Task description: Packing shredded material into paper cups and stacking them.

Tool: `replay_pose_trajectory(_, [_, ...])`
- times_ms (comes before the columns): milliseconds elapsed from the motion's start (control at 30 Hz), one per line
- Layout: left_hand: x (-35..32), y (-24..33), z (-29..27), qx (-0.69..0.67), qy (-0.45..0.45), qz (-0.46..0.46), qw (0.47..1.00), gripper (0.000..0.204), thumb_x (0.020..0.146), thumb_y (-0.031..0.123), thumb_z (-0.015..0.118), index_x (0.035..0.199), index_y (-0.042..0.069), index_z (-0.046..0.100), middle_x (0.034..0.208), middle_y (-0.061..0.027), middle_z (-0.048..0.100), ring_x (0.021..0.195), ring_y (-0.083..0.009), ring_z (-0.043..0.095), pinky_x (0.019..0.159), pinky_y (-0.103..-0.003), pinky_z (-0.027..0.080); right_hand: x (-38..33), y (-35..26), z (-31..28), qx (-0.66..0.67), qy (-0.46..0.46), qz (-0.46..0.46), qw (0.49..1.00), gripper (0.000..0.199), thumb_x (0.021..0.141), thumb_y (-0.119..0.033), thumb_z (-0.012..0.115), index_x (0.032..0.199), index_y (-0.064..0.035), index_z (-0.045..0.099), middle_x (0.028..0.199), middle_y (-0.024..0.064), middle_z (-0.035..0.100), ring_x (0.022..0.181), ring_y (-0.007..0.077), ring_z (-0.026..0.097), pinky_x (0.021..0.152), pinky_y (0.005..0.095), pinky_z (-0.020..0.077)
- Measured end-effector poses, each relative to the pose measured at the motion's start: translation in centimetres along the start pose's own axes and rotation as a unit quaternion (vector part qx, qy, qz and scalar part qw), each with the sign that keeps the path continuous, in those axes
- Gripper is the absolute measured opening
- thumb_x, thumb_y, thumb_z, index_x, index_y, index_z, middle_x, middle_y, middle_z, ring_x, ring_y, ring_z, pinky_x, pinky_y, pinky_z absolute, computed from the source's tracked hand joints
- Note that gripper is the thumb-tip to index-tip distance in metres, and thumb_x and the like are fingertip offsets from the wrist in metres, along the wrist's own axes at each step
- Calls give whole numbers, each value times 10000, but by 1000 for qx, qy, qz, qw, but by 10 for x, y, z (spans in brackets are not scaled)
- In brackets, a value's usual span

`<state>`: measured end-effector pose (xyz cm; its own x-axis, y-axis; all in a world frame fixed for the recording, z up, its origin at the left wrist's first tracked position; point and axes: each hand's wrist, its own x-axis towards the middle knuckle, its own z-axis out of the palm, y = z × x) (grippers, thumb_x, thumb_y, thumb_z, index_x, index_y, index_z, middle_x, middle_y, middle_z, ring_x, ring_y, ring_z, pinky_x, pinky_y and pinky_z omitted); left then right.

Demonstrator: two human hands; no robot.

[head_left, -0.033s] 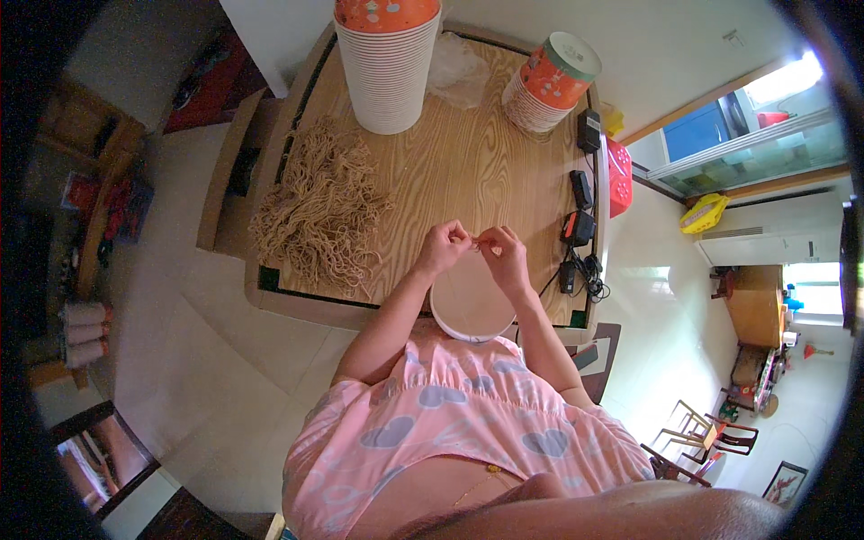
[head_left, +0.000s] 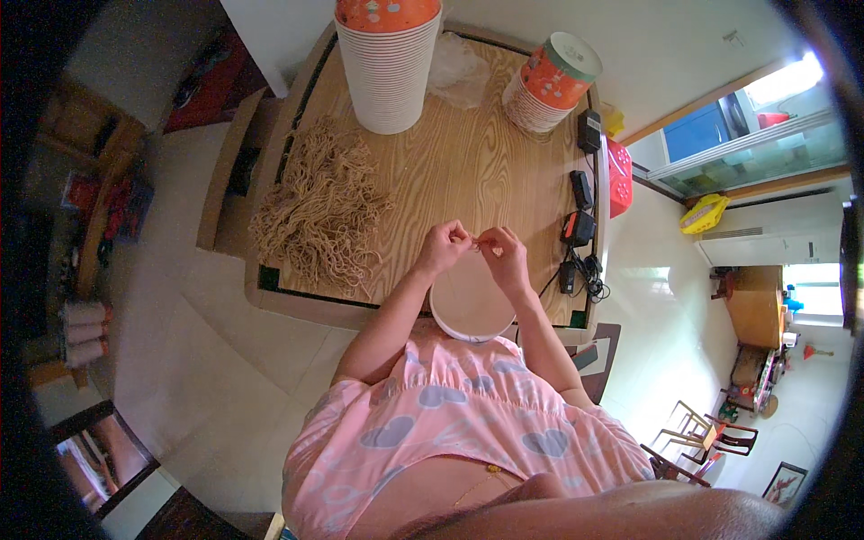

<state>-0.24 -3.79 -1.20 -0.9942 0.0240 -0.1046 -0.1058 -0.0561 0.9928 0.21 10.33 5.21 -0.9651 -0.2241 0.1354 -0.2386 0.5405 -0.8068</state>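
My left hand and my right hand meet at the far edge of a round, pale paper tub. Thumbs and fingers of both are pinched together, tip to tip. What lies between the fingertips is too small to make out. The tub rests at the near edge of the table, against my pink clothing, with its white rim toward me. A tangled heap of tan string lies to the left of my hands.
A tall stack of white and orange paper tubs stands at the back of the wooden table. A shorter stack is at the back right, with a clear plastic bag between. Black adapters and cables line the right edge.
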Motion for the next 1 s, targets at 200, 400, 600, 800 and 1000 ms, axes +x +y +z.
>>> replay_pose_trajectory(200, [3, 0, -2, 19, -25, -22, 999, 113, 712, 79, 630, 667, 23, 544, 596, -18, 563, 567, -62, 504, 509, -228, 412, -2, -2, 1, 49, 13, 33, 998, 59, 727, 35, 583, 769, -3, 570, 752, 90, 578, 686, 180, 575, 624, 276, 469])
replay_pose_trajectory(400, [3, 7, -2, 14, -61, -14, 998, 173, 715, 136, 687, 671, 60, 537, 621, 36, 537, 561, -38, 461, 501, -206, 389, -1, 3, 2, 76, 15, 25, 997, 57, 732, 37, 580, 770, -4, 577, 744, 84, 585, 702, 163, 576, 644, 267, 466])
replay_pose_trajectory(600, [2, 14, -4, 59, -74, -3, 995, 180, 693, 164, 685, 647, 43, 560, 655, -8, 607, 526, -45, 475, 473, -225, 384, -1, 10, 6, 78, 47, 19, 996, 48, 742, 23, 577, 775, -12, 581, 757, 78, 591, 698, 163, 575, 647, 269, 463])
replay_pose_trajectory(800, [-4, 16, -1, 105, -36, 29, 993, 111, 658, 111, 653, 657, 45, 564, 668, -28, 621, 517, -80, 518, 480, -245, 410, -1, 8, -3, 42, 31, 136, 989, 76, 783, -90, 580, 784, -14, 585, 733, 90, 600, 670, 145, 561, 623, 280, 451])
replay_pose_trajectory(1000, [-5, 21, 0, 145, -48, 24, 988, 113, 656, 112, 643, 672, 39, 558, 705, -47, 627, 549, -125, 564, 511, -273, 439, 1, 13, -4, 23, -29, 170, 985, 140, 770, -153, 609, 774, -13, 610, 660, 76, 600, 618, 126, 543, 585, 270, 437])
